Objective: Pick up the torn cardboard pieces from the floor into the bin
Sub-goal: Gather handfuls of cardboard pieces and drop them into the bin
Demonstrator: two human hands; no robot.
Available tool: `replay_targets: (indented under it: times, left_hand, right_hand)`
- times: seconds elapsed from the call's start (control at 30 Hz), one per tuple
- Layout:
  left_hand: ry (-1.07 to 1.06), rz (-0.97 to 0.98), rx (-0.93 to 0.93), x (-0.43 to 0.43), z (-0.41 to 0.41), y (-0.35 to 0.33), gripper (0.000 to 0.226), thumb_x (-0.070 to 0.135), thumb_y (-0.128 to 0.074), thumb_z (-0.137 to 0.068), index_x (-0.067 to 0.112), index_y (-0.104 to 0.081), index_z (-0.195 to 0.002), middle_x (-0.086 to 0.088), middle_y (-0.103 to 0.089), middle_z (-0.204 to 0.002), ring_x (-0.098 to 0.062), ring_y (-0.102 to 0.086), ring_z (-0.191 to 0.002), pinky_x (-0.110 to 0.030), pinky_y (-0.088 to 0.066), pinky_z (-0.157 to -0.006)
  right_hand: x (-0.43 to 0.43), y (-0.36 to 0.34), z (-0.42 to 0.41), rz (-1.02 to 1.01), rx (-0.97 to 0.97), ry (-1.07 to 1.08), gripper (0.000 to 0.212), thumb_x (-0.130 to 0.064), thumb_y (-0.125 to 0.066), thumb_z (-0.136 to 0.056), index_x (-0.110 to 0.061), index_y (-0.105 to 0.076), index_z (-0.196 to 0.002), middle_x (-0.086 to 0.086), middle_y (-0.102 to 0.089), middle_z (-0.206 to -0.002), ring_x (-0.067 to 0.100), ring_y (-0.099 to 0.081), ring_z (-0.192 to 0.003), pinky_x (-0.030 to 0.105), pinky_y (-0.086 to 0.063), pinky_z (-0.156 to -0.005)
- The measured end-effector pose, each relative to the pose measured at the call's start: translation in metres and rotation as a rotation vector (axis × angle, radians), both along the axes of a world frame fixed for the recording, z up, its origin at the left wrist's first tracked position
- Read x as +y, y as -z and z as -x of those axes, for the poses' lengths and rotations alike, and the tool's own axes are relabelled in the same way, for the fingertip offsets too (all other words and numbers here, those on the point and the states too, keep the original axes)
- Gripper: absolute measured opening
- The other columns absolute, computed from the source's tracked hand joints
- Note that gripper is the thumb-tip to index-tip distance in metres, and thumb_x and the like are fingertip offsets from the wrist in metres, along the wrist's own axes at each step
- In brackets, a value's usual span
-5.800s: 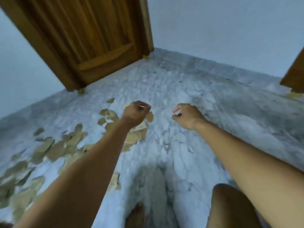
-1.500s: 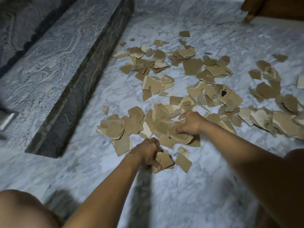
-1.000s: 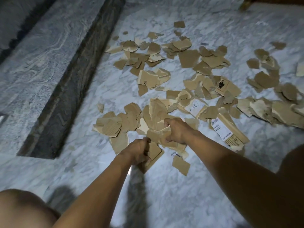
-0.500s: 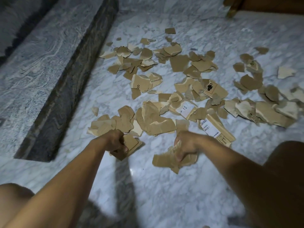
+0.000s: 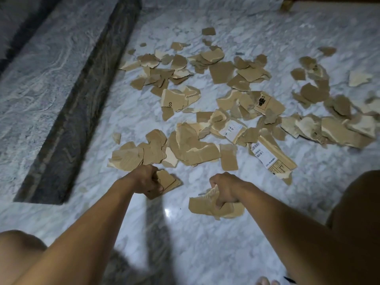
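Many torn brown cardboard pieces (image 5: 197, 149) lie scattered over the white marble floor (image 5: 195, 239), spreading to the far right. My left hand (image 5: 145, 181) is closed around a small stack of flat pieces (image 5: 167, 181), held just above the floor. My right hand (image 5: 225, 188) grips a crumpled bundle of pieces (image 5: 207, 207) that hangs below the fist. Both hands are at the near edge of the pile. One long piece with a white printed label (image 5: 271, 159) lies to the right of my right hand. No bin is in view.
A raised grey granite slab with a dark edge (image 5: 67, 128) runs along the left side. A wooden furniture leg (image 5: 286, 5) stands at the top right. My knees (image 5: 357, 204) and toes (image 5: 267, 281) show at the frame's lower edges.
Both hands have pulled back from the pile toward me, each lifting a handful of cardboard off the floor. The left hand shifted left; the right bundle came away from the heap.
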State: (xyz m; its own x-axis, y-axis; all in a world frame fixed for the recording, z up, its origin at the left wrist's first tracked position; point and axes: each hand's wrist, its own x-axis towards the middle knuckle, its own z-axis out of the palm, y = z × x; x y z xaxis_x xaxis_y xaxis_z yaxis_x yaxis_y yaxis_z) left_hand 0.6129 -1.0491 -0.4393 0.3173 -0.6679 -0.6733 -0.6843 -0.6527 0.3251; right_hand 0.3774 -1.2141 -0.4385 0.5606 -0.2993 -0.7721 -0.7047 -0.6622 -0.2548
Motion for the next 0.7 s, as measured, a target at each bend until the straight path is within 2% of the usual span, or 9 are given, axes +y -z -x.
replay_targets:
  times: [0.1, 0.2, 0.27, 0.33, 0.4, 0.5, 0.6, 0.63, 0.7]
  left_hand:
    - [0.012, 0.038, 0.027, -0.007, 0.000, -0.001, 0.027, 0.026, -0.077, -0.079, 0.020, -0.062, -0.101, 0.003, -0.068, -0.092, -0.018, -0.062, -0.089, -0.028, -0.046, -0.071]
    - [0.056, 0.058, 0.023, -0.018, -0.001, -0.004, 0.035, 0.030, -0.076, -0.079, 0.020, -0.059, -0.108, 0.003, -0.067, -0.097, -0.018, -0.061, -0.091, -0.026, -0.043, -0.073]
    - [0.068, 0.068, 0.003, -0.032, -0.001, -0.009, 0.034, 0.030, -0.077, -0.078, 0.015, -0.060, -0.102, 0.003, -0.066, -0.091, -0.015, -0.060, -0.085, -0.024, -0.043, -0.066]
    - [0.080, 0.116, 0.013, -0.051, 0.006, -0.014, 0.023, 0.026, -0.077, -0.076, 0.016, -0.061, -0.089, 0.008, -0.064, -0.077, -0.007, -0.057, -0.071, -0.021, -0.041, -0.059]
    - [0.107, 0.170, 0.027, -0.074, 0.016, -0.016, 0.014, 0.021, -0.076, -0.077, 0.021, -0.063, -0.084, 0.010, -0.063, -0.072, -0.007, -0.057, -0.067, -0.020, -0.041, -0.059]
    - [0.164, 0.210, 0.019, -0.106, 0.037, -0.008, 0.028, 0.026, -0.076, -0.075, 0.017, -0.065, -0.099, 0.001, -0.068, -0.093, -0.016, -0.060, -0.081, -0.027, -0.049, -0.070]
    - [0.292, 0.176, -0.176, -0.125, 0.058, 0.011, 0.053, 0.040, -0.069, -0.072, 0.022, -0.060, -0.121, -0.003, -0.050, -0.130, -0.024, -0.051, -0.110, -0.043, -0.052, -0.087]
    - [0.318, 0.150, -0.250, -0.127, 0.064, 0.017, 0.058, 0.040, -0.066, -0.076, 0.025, -0.054, -0.131, -0.002, -0.042, -0.137, -0.028, -0.045, -0.119, -0.047, -0.050, -0.092]
    - [0.322, 0.151, -0.350, -0.127, 0.072, 0.024, 0.060, 0.037, -0.062, -0.084, 0.026, -0.044, -0.140, -0.004, -0.036, -0.142, -0.032, -0.037, -0.126, -0.049, -0.044, -0.095]
  right_hand:
    - [-0.007, 0.000, 0.003, -0.041, 0.037, 0.010, 0.063, -0.023, -0.091, -0.067, -0.025, -0.052, -0.117, 0.003, -0.050, -0.116, 0.024, -0.053, -0.093, 0.027, -0.043, -0.059]
    - [-0.032, -0.012, 0.001, -0.030, 0.035, 0.022, 0.080, -0.025, -0.092, -0.066, -0.018, -0.051, -0.135, 0.006, -0.053, -0.134, 0.026, -0.057, -0.113, 0.030, -0.052, -0.083]
    - [-0.056, -0.025, 0.001, 0.010, 0.012, 0.103, 0.089, -0.030, -0.093, -0.065, -0.014, -0.048, -0.140, 0.007, -0.053, -0.137, 0.028, -0.056, -0.120, 0.035, -0.051, -0.096]
    - [-0.080, -0.035, 0.002, 0.059, -0.011, 0.196, 0.092, -0.033, -0.094, -0.062, -0.010, -0.048, -0.138, 0.009, -0.055, -0.133, 0.029, -0.057, -0.118, 0.038, -0.052, -0.097]
    - [-0.097, -0.039, 0.004, 0.086, -0.044, 0.310, 0.089, -0.036, -0.094, -0.061, -0.007, -0.050, -0.134, 0.010, -0.058, -0.128, 0.028, -0.059, -0.115, 0.035, -0.053, -0.094]
    - [-0.106, -0.036, 0.005, 0.068, -0.102, 0.473, 0.084, -0.040, -0.091, -0.064, -0.006, -0.051, -0.130, 0.012, -0.061, -0.128, 0.029, -0.059, -0.115, 0.029, -0.050, -0.085]
    - [-0.095, -0.019, 0.006, 0.034, -0.177, 0.631, 0.086, -0.038, -0.089, -0.071, -0.007, -0.047, -0.140, 0.013, -0.056, -0.138, 0.030, -0.055, -0.125, 0.030, -0.046, -0.094]
    - [-0.088, -0.011, 0.005, 0.043, -0.206, 0.660, 0.086, -0.039, -0.088, -0.072, -0.008, -0.047, -0.142, 0.012, -0.054, -0.142, 0.029, -0.053, -0.128, 0.030, -0.045, -0.097]
    - [-0.079, 0.004, 0.004, 0.092, -0.260, 0.684, 0.086, -0.040, -0.086, -0.074, -0.012, -0.046, -0.144, 0.010, -0.050, -0.147, 0.029, -0.049, -0.133, 0.032, -0.044, -0.101]
